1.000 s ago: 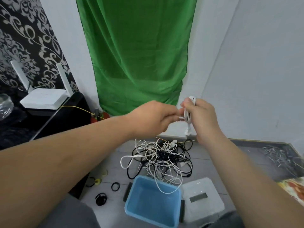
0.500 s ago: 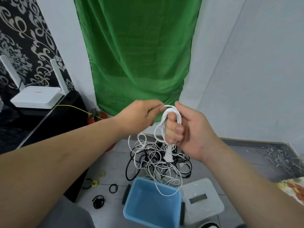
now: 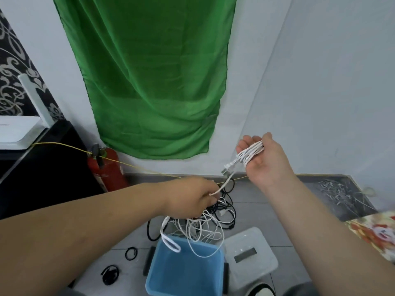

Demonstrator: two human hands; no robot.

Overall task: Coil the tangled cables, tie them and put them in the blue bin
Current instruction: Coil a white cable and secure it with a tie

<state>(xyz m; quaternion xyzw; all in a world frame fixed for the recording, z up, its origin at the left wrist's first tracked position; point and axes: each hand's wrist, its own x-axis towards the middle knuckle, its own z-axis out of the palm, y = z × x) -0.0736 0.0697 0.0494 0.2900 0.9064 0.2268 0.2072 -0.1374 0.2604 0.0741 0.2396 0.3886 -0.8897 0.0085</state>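
Several turns of white cable [image 3: 252, 153] lie bundled across my right hand [image 3: 267, 165], which is held up, palm toward me, in front of the pale wall. My fingers there curl over the loops and clasp them against the palm. The strands sit side by side in a tight, tidy hank. A short tail leaves the bundle on its left and ends in a white plug [image 3: 228, 168], which hangs just beside my fingertips (its prongs are too blurred to make out).

Just below the plug, a single white strand slants down and left to my left hand [image 3: 190, 198], which is lower and closer to the floor. Its thumb and fingers pinch that strand, knuckles toward me.

Under the left hand, the tangle [image 3: 205, 227] of thin white and thicker black cables sprawls on the grey floor tiles. A few white loops droop over the far rim of the blue bin [image 3: 171, 280]. The bin stands open, nearest to me, with its clear lid [image 3: 256, 238] lying flat just to its right. Small black loops [image 3: 130, 253] lie on the tiles to the bin's left. A green cloth [image 3: 149, 71] hangs on the wall beyond, and a red fire extinguisher [image 3: 106, 169] stands below its left corner.
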